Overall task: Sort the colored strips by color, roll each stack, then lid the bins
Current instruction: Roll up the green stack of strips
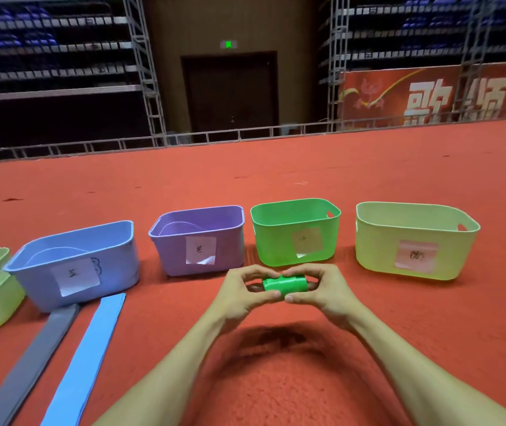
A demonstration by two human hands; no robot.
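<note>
- Green roll (285,285) is held low over the red carpet (414,348), just in front of the green bin (294,232); contact w/ carpet can't be told.
- Roll is pinched at both ends: left hand (236,299) and right hand (325,295), fingers curled over the top, thumbs on the near side.
- Forearms are stretched fwd, converging.
- Blue strip (88,355) and grey strip (33,361) are laid flat by the blue bin (92,250).
- Purple bin (168,241) and yellow bin (377,241) are set in the same row.
- Bkgd: dark door (230,93), metal truss (144,66), red banner (384,96).
</note>
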